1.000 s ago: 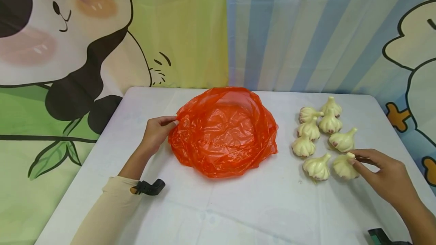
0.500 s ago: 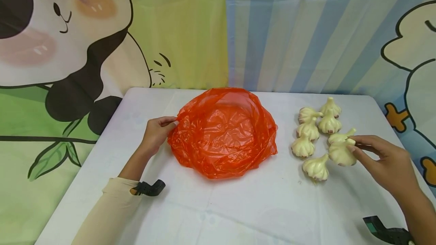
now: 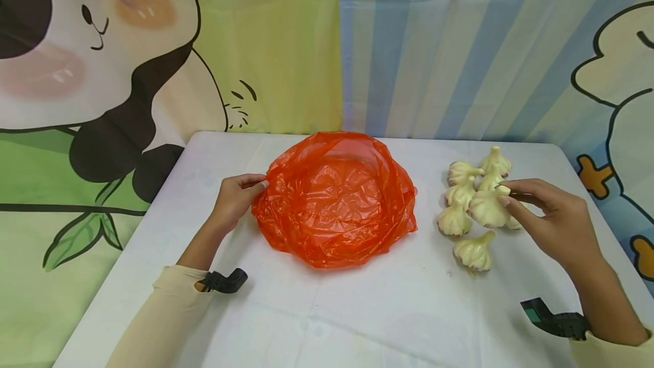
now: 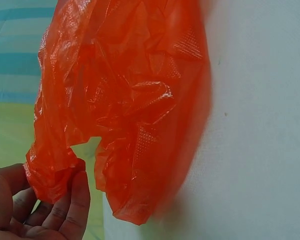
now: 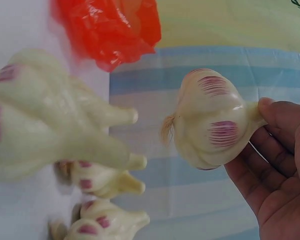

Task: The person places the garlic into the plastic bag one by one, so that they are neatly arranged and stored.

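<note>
Garlic lifted, bag held

Head view: my right hand (image 3: 549,223) pinches a garlic (image 3: 486,208) at its 9 o'clock, above the pile (image 3: 462,197); my left hand (image 3: 236,197) grips the bag (image 3: 334,197) rim at its 3 o'clock.
Left wrist: fingers (image 4: 72,205) curl on the bag (image 4: 125,105).
Right wrist: fingertips (image 5: 277,112) hold the garlic (image 5: 212,125) by its stem.

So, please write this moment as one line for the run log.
left hand: pinches rim of crumpled orange plastic bag | right hand: holds cream purple-streaked garlic bulb by its stem, off the white table | rest: other garlic bulbs on table

Staged tabletop (image 3: 357,311), cartoon backdrops (image 3: 102,72)
</note>
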Available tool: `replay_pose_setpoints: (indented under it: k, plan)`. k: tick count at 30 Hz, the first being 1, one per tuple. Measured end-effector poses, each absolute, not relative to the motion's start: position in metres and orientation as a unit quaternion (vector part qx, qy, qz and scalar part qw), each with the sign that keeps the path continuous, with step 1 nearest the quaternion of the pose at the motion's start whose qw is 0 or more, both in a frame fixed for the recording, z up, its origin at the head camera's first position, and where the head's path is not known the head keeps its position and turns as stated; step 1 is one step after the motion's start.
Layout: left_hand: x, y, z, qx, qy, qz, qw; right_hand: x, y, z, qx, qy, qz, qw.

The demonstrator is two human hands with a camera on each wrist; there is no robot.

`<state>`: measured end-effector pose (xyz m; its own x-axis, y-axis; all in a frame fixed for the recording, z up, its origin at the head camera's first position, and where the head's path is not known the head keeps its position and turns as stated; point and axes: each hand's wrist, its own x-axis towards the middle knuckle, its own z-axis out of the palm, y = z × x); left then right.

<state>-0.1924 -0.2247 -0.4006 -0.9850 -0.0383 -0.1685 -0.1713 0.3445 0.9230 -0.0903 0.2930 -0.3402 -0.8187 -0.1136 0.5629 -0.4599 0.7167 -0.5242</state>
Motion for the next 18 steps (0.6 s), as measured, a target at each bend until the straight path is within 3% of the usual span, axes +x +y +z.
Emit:
replay_pose_setpoints:
  k: [18]
  plan:
    - [-0.197,-0.231,-0.406,-0.050,0.821,0.565,0.070,-0.142,0.233,-0.328,0.183,-0.863,0.419,0.215]
